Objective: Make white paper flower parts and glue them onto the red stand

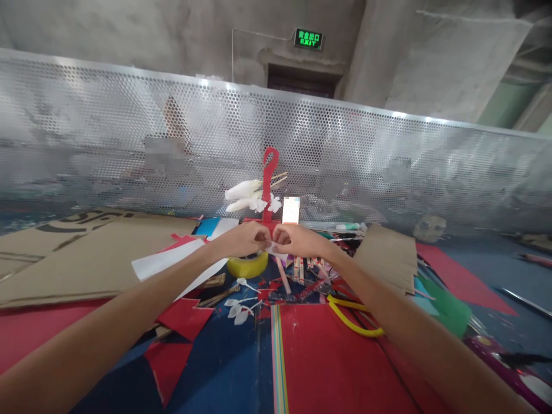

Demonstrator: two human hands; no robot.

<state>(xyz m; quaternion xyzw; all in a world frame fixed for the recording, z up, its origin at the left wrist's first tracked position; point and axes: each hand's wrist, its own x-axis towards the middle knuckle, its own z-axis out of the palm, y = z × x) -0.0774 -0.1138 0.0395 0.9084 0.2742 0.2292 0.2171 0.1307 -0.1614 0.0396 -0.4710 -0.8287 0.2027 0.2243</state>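
Both hands meet at table centre, far out from the camera: left hand and right hand pinch a small white paper piece between them, fingertips of each hand closed on it from either side, so the piece sits right in the gap where the two hands touch. Just behind the hands stands a red curved hook-shaped stand with white paper flower buds on thin wooden sticks already fixed to it (looks like several blooms are done). More looks left to do: loose small white paper petals on wire stems lie on the blue surface below the hands, unattached, and the piece in the fingers is not yet on anything that can be seen. A yellow tape roll sits directly under the left hand, touching or nearly so, cannot tell. A pink stick slants down from beneath the right hand. Around: flat brown cardboard sheet at left, red paper sheet in the foreground, yellow bent tube beside the right forearm, perforated metal screen across the back, green exit sign on the wall.
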